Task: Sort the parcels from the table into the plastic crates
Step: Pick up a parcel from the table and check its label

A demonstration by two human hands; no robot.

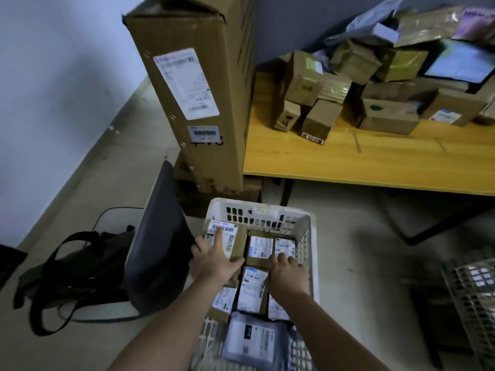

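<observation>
A white plastic crate [267,210] stands on the floor below me, packed with several labelled cardboard parcels and a grey mailer bag [254,341] at its near end. My left hand [214,261] lies on the top-left parcel [235,241], index finger stretched across its label and thumb down its left side. My right hand [288,271] rests with curled fingers on a small parcel [285,246] by the crate's right wall. A pile of brown parcels [375,84] sits on the yellow table [348,162].
A tall cardboard box [192,84] stands on end left of the table. A dark chair back [158,242] and a black bag [80,269] lie left of the crate. A second crate [474,298] sits at the right edge. A dark tablet [455,62] lies on the pile.
</observation>
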